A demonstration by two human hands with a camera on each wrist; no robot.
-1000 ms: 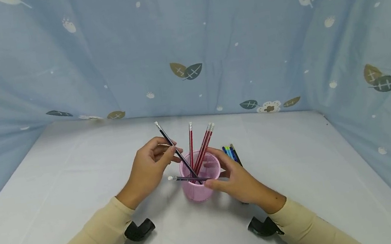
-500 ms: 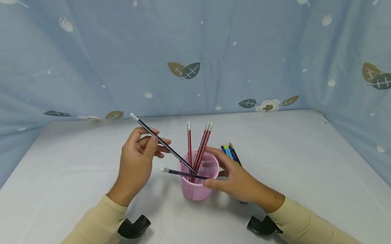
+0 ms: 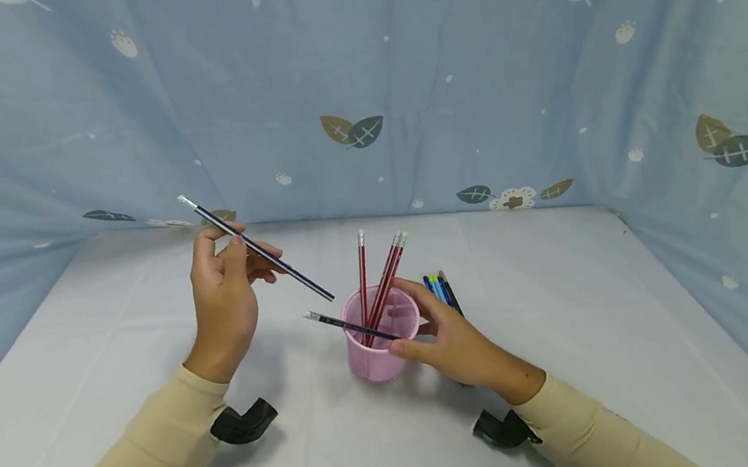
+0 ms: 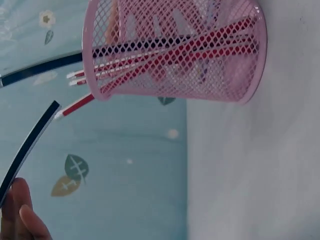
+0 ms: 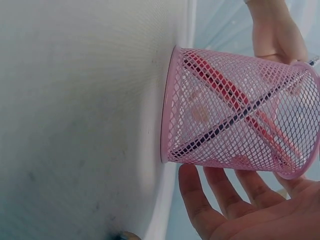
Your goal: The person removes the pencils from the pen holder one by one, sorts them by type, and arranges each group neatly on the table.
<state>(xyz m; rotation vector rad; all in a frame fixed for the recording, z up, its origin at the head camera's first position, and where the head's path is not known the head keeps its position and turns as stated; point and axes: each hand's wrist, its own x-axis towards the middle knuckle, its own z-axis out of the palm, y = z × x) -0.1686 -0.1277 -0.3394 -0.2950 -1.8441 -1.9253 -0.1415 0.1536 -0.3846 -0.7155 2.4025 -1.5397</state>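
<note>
I see left hand (image 3: pixel 224 298) has lifted dark pencil (image 3: pixel 254 250) clear, gripped, toward 10 o'clock | right hand (image 3: pixel 448 340) cups pink cup (image 3: pixel 384 344), fingers relaxed

One pink mesh cup (image 3: pixel 383 340). Four red pencils (image 3: pixel 384 280) and one dark pencil (image 3: pixel 347 326) stand in it. One more dark pencil (image 3: pixel 254 249) is held. One bundle of pens (image 3: pixel 441 291).

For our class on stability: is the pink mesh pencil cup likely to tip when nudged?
Probably fairly easily. The pink mesh cup looks light, being open wire mesh. The red pencils lean well above its rim, likely raising the balance point. The right hand cups its side, which may be steadying it.
</note>
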